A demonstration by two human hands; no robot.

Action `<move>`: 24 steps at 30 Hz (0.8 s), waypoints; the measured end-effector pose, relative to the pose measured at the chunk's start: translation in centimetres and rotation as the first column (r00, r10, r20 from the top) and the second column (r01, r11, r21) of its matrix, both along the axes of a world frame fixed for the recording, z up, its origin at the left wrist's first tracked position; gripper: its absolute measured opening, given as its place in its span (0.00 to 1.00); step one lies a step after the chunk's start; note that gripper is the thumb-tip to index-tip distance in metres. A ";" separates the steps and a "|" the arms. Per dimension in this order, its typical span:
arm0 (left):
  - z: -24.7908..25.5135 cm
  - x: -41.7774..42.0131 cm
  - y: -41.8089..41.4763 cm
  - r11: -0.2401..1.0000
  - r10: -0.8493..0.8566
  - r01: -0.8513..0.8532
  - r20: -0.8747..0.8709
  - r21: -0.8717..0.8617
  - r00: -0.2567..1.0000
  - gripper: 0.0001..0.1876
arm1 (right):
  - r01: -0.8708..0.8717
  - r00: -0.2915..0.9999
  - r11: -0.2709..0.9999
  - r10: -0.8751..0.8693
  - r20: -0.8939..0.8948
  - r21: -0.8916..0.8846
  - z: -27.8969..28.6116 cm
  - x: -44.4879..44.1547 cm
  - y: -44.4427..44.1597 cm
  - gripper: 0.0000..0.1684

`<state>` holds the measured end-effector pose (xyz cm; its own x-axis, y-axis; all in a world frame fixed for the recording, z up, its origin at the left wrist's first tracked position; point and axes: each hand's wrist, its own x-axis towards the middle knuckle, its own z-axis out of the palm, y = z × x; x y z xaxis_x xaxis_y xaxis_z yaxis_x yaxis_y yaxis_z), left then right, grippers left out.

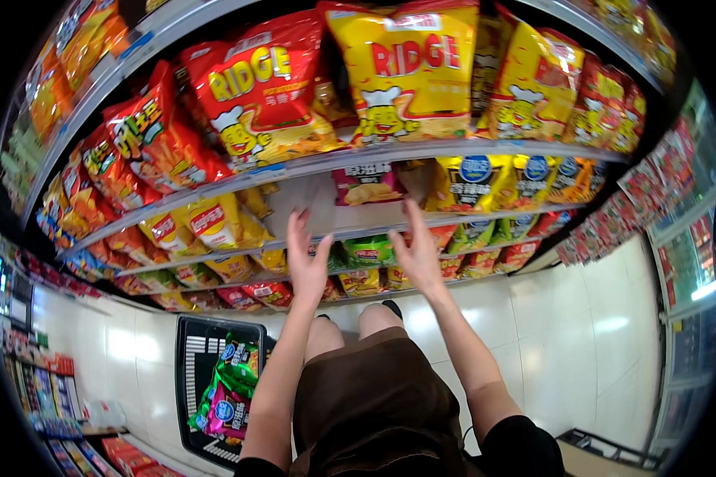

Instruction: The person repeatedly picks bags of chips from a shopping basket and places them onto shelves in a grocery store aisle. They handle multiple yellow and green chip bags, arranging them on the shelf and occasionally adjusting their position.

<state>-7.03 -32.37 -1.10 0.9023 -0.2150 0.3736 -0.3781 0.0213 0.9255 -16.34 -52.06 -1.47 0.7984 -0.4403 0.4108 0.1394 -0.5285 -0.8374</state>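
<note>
Both hands are raised before a store shelf, palms facing each other. My left hand (306,259) holds nothing, its fingers apart, at the front of a partly bare shelf (304,203). My right hand (419,256), fingers also apart and holding nothing, is at the same shelf's edge. Between and behind them a magenta chip bag (367,185) stands at the back. Yellow and black chip bags (471,185) are right of it, and yellow bags with a red round logo (215,223) are to the left. A green package (368,251) lies on the shelf below, between my wrists.
Large red (262,95) and yellow (403,71) Ridge chip bags fill the shelf above. On the tiled floor at left is a black basket (180,381) with green and magenta chip bags (230,411). Hanging packets (626,203) and refrigerated cases (692,334) are at right; an open-topped box (602,456) is lower right.
</note>
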 end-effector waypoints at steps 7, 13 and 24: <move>-3.1 -10.7 9.3 0.997 0.071 -0.069 -0.170 0.018 0.983 0.37 | -0.210 0.976 0.976 0.213 -0.052 0.054 -3.9 -4.7 8.3 0.41; -5.4 -16.3 21.2 0.924 0.350 -0.337 -0.045 0.183 0.936 0.33 | -0.467 0.863 0.881 0.472 -0.179 0.076 -4.0 -7.1 15.7 0.43; -7.9 -24.3 38.9 0.509 0.806 -0.718 0.029 0.475 0.591 0.28 | -0.738 0.670 0.668 0.709 -0.221 -0.094 -2.6 -4.5 27.3 0.39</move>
